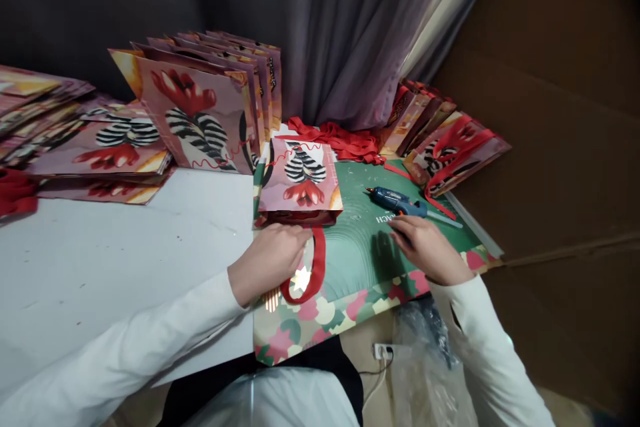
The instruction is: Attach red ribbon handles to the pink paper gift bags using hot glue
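Left hand (270, 259) grips gift bag (300, 181) by ribbon handle (313, 267); right hand (425, 247) nears glue gun (400, 203).

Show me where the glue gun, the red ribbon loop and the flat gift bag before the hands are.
glue gun (395, 200): head view, on its blue body.
red ribbon loop (317, 260): head view, on the right strand of the loop.
flat gift bag (300, 181): head view, on its printed front face.

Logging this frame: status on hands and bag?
Left hand on red handle at the bag edge, grip unclear. Right hand flat on green mat, empty. Glue gun just beyond right hand.
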`<state>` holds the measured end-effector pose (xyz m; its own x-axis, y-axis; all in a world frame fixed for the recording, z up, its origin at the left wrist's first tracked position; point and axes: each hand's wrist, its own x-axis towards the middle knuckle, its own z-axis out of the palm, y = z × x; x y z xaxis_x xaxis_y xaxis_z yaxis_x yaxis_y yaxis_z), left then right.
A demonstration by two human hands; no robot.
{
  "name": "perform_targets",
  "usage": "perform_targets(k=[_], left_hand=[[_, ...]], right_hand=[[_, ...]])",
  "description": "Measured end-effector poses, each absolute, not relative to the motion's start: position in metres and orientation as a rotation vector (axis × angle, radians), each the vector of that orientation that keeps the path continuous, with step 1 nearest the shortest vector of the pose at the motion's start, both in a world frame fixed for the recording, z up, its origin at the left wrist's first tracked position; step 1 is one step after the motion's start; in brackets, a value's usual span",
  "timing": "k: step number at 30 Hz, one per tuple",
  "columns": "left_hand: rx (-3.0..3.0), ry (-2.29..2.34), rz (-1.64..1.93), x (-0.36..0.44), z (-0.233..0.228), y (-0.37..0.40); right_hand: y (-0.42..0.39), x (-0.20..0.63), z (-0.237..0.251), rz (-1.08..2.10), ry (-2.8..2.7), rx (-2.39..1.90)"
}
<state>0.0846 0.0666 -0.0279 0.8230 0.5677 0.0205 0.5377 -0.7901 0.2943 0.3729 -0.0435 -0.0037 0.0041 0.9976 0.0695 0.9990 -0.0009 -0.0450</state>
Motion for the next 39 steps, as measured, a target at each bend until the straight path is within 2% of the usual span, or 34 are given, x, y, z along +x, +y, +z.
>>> perform_targets(k=[5,12,19,26,31,39], left_hand=[[2.293,0.642,0.430,0.136,-0.002,0.043],[1.664,0.381,0.118,0.210,-0.017,0.050],[1.375,0.369,0.060,0.221,-0.037,0.062],[1.420,0.544,0.211,0.226,-0.027,0.084],[1.542,0.628,0.282,0.239,-0.024,0.097],[1.889,0.671,0.358,0.251,-0.027,0.098]], right_hand=[[-0.046,0.341,-0.002,-0.079,-2.414,-1.891],[-0.055,0.338,-0.007,-0.070,-2.358,-1.800],[-0.072,0.349,-0.002,0.173,-2.349,-1.721],[-0.102,0.370,0.011,0.525,-2.096,-1.656],[-0.126,0.388,0.013,0.630,-1.711,-1.524],[-0.151,0.439,-0.001,0.237,-0.540,-1.228]])
